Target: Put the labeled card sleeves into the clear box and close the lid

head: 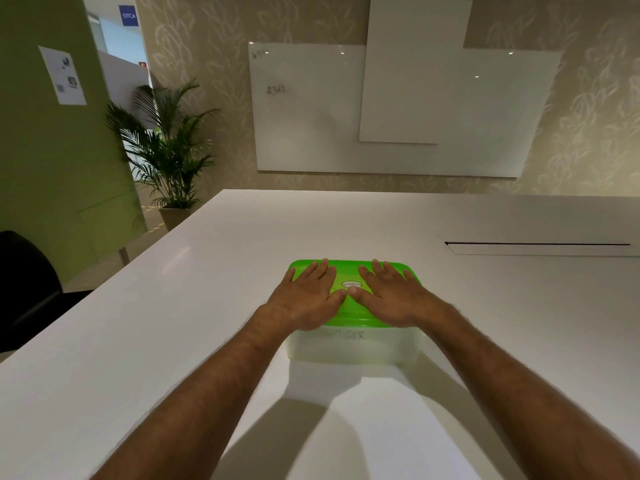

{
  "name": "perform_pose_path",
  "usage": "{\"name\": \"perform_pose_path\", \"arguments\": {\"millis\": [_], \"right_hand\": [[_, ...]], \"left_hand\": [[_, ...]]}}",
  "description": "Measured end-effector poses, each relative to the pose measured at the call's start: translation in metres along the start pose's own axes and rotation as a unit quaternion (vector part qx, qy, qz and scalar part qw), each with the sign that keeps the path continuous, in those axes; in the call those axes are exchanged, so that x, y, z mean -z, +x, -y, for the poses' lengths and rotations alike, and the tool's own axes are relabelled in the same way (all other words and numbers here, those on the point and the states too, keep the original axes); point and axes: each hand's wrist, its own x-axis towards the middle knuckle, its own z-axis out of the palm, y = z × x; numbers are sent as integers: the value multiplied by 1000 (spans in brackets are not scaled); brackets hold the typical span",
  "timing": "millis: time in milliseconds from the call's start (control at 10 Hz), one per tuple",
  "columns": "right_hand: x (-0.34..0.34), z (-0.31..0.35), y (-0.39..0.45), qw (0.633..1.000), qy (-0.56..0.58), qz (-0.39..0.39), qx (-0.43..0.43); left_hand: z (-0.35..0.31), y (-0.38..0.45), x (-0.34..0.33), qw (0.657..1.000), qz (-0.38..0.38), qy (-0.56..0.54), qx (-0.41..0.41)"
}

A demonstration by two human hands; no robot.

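A blue sign (128, 15) reads "OTCA"; the whiteboard (311, 109) bears "2302".

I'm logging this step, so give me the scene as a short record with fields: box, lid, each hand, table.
box: clear box on the white table
lid: green lid on top of the box
left hand: left hand flat on the lid, fingers straight
right hand: right hand flat on the lid, fingers straight
card sleeves: none visible outside the box

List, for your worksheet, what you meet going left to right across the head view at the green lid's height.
black chair → white table → left hand → oval label on the green lid → right hand
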Motion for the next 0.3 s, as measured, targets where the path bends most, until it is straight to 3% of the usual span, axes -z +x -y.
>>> {"name": "perform_pose_path", "arguments": {"millis": [100, 200, 300], "right_hand": [[6, 3, -8, 998, 56, -12, 6], [20, 3, -18, 986, 143, -81, 19], [54, 4, -39, 888, 341, -305, 48]], "left_hand": [[-2, -4, 3, 998, -40, -50, -1], [-6, -6, 6, 993, -95, -74, -18], [-19, -4, 15, 976, -194, -88, -49]]}}
